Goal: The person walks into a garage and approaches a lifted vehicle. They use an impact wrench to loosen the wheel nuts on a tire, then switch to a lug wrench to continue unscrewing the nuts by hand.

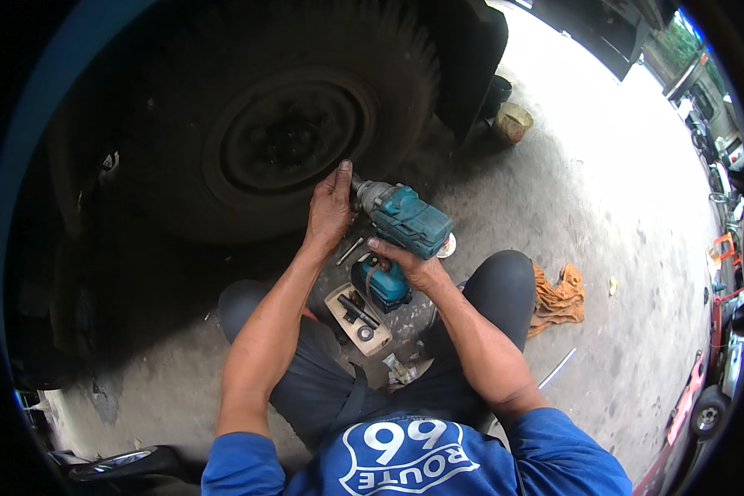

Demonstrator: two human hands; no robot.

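My right hand (417, 269) is closed round the handle of a teal and grey cordless impact wrench (413, 219). Below that hand shows its teal and black battery base (386, 285). My left hand (331, 211) is closed at the tool's front end, its fingers hiding most of the tip. Just beyond, a large dark truck wheel (219, 178) stands upright, its hub and nuts in deep shadow. The tool's nose is close to the tyre's lower right side; whether it touches I cannot tell.
Between my knees sits a shallow tray (380, 341) with dark metal parts. Near it lie a small metal rod (350, 251) and a crumpled wrapper (398, 369). An orange rag (560, 298) is by my right knee. A dirty container (512, 122) stands beyond the wheel.
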